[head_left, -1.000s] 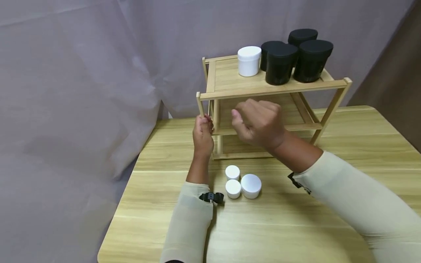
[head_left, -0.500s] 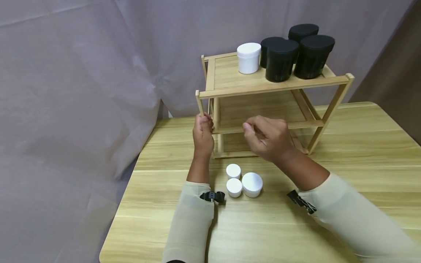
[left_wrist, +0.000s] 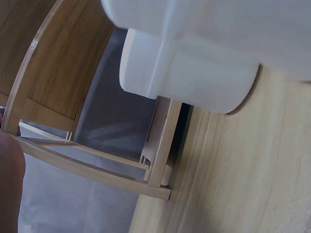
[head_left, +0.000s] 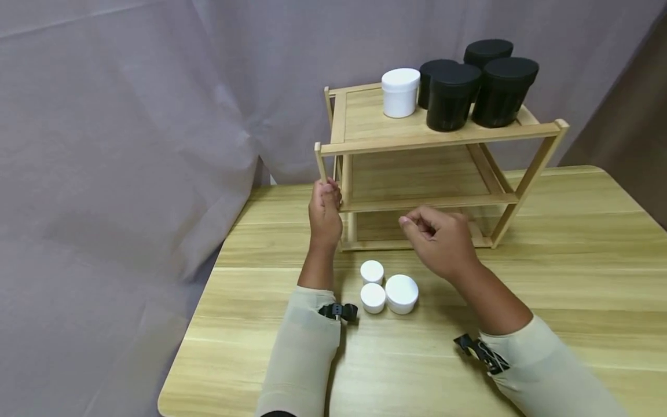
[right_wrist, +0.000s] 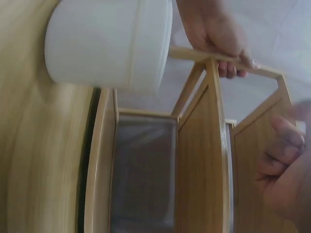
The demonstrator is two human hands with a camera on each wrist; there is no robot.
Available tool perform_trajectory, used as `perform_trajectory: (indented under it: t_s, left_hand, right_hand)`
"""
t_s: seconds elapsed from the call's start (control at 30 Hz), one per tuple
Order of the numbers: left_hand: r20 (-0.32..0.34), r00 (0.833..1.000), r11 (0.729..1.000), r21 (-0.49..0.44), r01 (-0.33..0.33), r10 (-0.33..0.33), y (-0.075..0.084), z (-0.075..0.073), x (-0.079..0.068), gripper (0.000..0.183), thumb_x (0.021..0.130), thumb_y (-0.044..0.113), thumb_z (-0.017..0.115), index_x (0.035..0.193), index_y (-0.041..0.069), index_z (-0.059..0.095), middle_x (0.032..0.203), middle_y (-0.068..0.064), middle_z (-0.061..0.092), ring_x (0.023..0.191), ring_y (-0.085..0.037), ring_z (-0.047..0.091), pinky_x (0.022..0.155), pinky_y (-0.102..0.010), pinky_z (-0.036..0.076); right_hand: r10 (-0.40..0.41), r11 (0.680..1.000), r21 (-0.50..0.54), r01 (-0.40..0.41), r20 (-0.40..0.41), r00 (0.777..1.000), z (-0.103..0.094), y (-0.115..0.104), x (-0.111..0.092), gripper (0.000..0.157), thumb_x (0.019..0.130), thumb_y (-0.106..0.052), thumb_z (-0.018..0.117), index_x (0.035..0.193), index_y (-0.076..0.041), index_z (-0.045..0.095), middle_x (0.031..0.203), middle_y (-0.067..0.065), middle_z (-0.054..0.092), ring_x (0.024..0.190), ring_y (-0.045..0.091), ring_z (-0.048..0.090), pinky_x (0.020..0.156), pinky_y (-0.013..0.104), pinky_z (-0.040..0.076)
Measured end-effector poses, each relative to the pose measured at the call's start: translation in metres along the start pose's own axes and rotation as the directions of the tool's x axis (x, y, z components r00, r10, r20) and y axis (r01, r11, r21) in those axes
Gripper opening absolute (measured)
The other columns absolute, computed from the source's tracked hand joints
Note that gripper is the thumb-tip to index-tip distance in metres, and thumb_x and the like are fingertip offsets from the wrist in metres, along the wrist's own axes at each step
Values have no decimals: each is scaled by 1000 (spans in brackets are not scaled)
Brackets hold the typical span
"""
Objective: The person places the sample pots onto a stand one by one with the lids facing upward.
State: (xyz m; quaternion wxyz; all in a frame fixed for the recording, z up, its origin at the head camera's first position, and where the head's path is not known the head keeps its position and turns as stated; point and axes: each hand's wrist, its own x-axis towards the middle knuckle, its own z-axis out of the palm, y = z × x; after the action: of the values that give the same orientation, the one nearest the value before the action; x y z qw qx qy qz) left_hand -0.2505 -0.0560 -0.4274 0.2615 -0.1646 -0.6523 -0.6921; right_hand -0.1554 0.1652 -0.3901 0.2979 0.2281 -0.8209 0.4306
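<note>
My left hand (head_left: 325, 215) grips the front left leg of a wooden three-tier shelf rack (head_left: 427, 202), just above the middle shelf. Curled fingers and a thumb close to the index finger mark my right hand (head_left: 444, 242), in the air before the rack's lower part; nothing shows in it. In the right wrist view its fingers (right_wrist: 277, 158) are bent in. Left of it on the table stand three white lidded jars close together: a larger jar (head_left: 402, 294), a small front jar (head_left: 373, 298) and a small back jar (head_left: 372, 272).
On the top shelf stand a white lidded jar (head_left: 400, 92) and several black lidded jars (head_left: 453, 97). The rack stands on a wood-grain table (head_left: 271, 324). A grey curtain (head_left: 130, 174) hangs behind the table and along its left side.
My right hand has come down and slightly right, from in front of the middle shelf to the lower part of the rack. My left hand keeps its grip on the leg.
</note>
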Motion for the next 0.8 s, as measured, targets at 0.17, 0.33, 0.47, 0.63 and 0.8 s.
perform_trajectory:
  t_s: [0.17,0.33,0.47,0.63,0.8]
  left_hand:
    - [-21,1000,1000,-6,19,-19,1,0,0,36,119,15,33,116,-17,50,81,3,45,73,-9,41,68,-22,39]
    - [2,1000,1000,-22,14,-14,1,2,0,39,120,20,34,116,-15,50,81,4,45,73,-8,41,68,-21,38]
    - [6,1000,1000,-7,-9,9,0,3,-1,52,120,38,35,115,-12,51,82,5,45,73,-8,42,68,-21,39]
    - [1,1000,1000,9,-18,18,0,0,-1,80,112,66,37,116,-13,51,83,4,45,74,-8,42,69,-21,39]
    - [7,1000,1000,-2,-7,7,0,1,-1,89,105,75,37,116,-12,50,84,2,44,74,-8,41,69,-21,39]
  right_hand:
    - [53,998,-56,-40,252,966,-13,5,2,12,103,-12,75,91,-14,78,62,-7,47,55,5,39,53,24,36]
    - [135,990,-96,-101,470,872,-34,9,6,6,105,-21,76,105,-17,81,70,-7,54,63,8,46,59,27,42]
    - [182,983,-119,-138,596,782,-46,11,8,21,104,-28,78,119,-13,79,73,-6,54,65,8,47,62,27,43]
    - [198,974,-85,-210,768,609,-50,14,9,54,100,-36,82,141,-3,68,78,-4,52,67,7,46,67,27,43]
    - [206,964,-89,-251,848,488,-51,19,5,73,94,-35,89,150,1,59,82,-3,52,71,10,47,65,26,42]
